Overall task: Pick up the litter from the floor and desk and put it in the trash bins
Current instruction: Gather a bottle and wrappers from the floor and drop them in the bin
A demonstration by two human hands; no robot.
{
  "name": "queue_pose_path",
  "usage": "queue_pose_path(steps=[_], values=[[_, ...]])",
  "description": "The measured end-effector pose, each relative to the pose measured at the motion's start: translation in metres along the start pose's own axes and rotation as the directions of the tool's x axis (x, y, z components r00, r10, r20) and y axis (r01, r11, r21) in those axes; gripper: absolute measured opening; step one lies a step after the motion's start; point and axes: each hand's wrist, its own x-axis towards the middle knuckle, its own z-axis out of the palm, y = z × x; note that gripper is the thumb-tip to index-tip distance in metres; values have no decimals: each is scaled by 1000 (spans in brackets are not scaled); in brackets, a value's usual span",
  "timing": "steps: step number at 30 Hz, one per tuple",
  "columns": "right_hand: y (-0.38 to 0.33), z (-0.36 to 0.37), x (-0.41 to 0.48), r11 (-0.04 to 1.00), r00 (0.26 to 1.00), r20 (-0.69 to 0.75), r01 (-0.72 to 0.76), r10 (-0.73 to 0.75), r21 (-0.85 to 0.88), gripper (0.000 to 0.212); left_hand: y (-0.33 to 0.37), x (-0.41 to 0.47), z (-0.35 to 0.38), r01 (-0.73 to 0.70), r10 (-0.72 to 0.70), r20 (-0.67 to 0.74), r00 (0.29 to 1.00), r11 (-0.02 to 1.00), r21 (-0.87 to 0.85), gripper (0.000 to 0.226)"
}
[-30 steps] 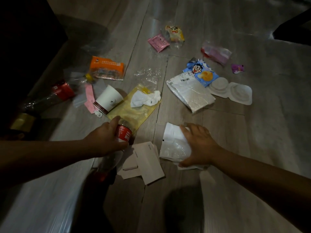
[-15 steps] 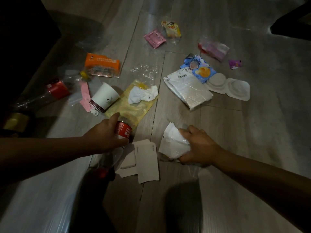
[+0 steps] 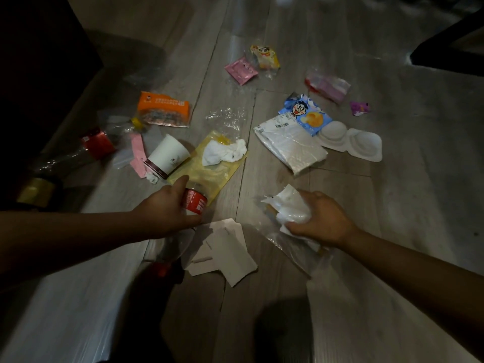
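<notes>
Far left of frame: far bottle (image 3: 97, 142), clear with a red label, lying on the wood floor (image 3: 392, 179). Something gold sits below it at the left edge, too dark to ID. Next right is the orange packet (image 3: 163, 108) at upper left, with the pink strip (image 3: 138, 155) below it. The paper cup (image 3: 167, 155) is on its side, touching the strip.

My left hand (image 3: 162, 208) is left of centre. Fingers are wrapped round the red label of the near bottle (image 3: 195, 205), thumb sticking up toward the yellow bag (image 3: 209, 169). The bottle's red-capped end points down-frame. Can't tell if it's off the floor.

Crumpled tissue (image 3: 225, 153) lies on the yellow bag, clear film (image 3: 227, 116) above it. Cardboard pieces (image 3: 227, 252) lie flat between my hands, just below the left one. Pink sachet (image 3: 241, 70) and yellow cartoon wrapper (image 3: 264, 57) sit at top centre, side by side.

My right hand (image 3: 322, 218) is right of centre, fingers curled round a crumpled white wrapper (image 3: 290, 208). A clear plastic sheet (image 3: 296, 247) trails under the hand.

Above that is the white mailer bag (image 3: 290, 145), overlapping the blue snack packet (image 3: 305, 113). The moulded tray (image 3: 351, 140) is just right of both. Pinkish wrapper (image 3: 327, 85) and small purple wrapper (image 3: 360, 108) are at upper right, apart from each other.
</notes>
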Motion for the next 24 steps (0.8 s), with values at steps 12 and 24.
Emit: queue_pose_path(steps=[12, 24], values=[[-38, -57, 10, 988, 976, -205, -49, 78, 143, 60, 27, -4, -42, -107, 73, -143, 987, 963, -248, 86], [-157, -240, 26, 963, 946, -292, -61, 140, 263, 52, 144, -21, -222, -115, 37, -266, 963, 951, -287, 100]])
